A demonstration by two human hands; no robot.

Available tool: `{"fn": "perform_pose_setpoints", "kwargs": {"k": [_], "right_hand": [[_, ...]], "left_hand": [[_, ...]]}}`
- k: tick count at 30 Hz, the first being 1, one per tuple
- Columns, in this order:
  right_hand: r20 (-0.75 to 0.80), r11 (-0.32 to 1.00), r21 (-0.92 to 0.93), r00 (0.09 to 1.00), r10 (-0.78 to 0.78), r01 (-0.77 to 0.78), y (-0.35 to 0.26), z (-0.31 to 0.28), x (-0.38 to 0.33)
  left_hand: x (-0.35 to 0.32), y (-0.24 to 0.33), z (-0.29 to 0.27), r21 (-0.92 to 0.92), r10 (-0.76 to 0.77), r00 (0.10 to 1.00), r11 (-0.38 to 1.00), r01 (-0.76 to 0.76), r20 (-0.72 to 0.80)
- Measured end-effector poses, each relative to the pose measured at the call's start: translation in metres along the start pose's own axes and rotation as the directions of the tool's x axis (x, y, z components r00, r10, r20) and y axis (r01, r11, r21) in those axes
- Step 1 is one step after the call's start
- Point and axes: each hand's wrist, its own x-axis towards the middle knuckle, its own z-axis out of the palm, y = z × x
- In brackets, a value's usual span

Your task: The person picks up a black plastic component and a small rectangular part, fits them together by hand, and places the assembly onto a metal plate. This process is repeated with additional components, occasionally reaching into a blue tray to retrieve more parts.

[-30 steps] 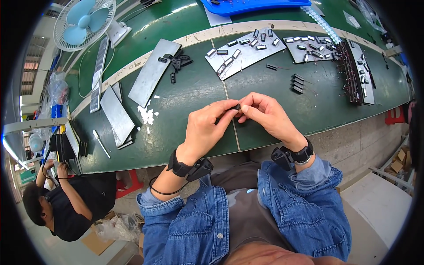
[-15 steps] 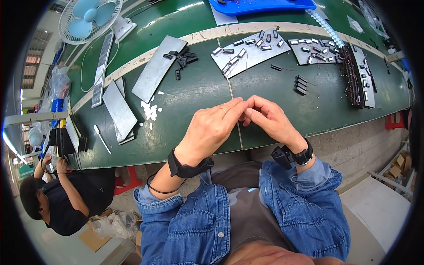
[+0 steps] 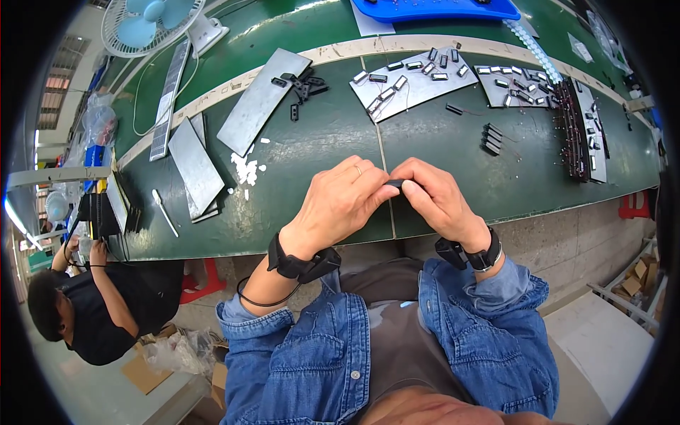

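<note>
The left hand (image 3: 346,202) and the right hand (image 3: 439,198) meet fingertip to fingertip just above the near edge of the green workbench (image 3: 319,149), and between them they pinch one small black component (image 3: 394,184), of which only a short dark sliver shows; both hands are closed narrowly on it, the left with a ring on one finger, each wrist wearing a black band. The part is held in the air over the bench, not resting on it. It looks like the fitting or inspecting stage of a small assembly job, the piece being worked between thumb and forefinger; whatever follows would call for a fine, steady pinch and a clear sight of the part's ends, which are hidden here. Just beyond the hands a pale seam line runs up the bench. To the right, well apart, a short row of black blocks (image 3: 491,138) lies loose, and farther back a grey metal sheet (image 3: 411,81) carries many small silver-and-black pieces. To the left lie scattered white bits (image 3: 246,168), a white stick-like tool (image 3: 164,212), a bare grey plate (image 3: 263,100) and another angled plate (image 3: 195,166). A blue tray (image 3: 439,10) and a desk fan (image 3: 152,25) stand at the far side. At the lower left another person (image 3: 92,312) in dark clothes sits at separate work.
</note>
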Motion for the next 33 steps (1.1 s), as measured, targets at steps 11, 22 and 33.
{"fn": "perform_pose_setpoints", "kwargs": {"k": [11, 22, 33], "right_hand": [[-0.179, 0.900, -0.377, 0.936, -0.304, 0.220, -0.004, 0.001, 0.007], [-0.276, 0.992, 0.019, 0.955, -0.112, 0.121, -0.001, 0.012, -0.001], [-0.240, 0.985, -0.169, 0.967, -0.084, 0.044, -0.005, 0.011, 0.000]], "left_hand": [[-0.012, -0.010, -0.001, -0.231, -0.121, 0.993, 0.966, 0.116, -0.008], [-0.019, 0.013, 0.044, -0.607, -0.448, 0.884, 0.667, 0.432, 0.136], [0.009, 0.015, 0.001, -0.796, -0.569, 0.808, 0.414, 0.441, 0.152]]}}
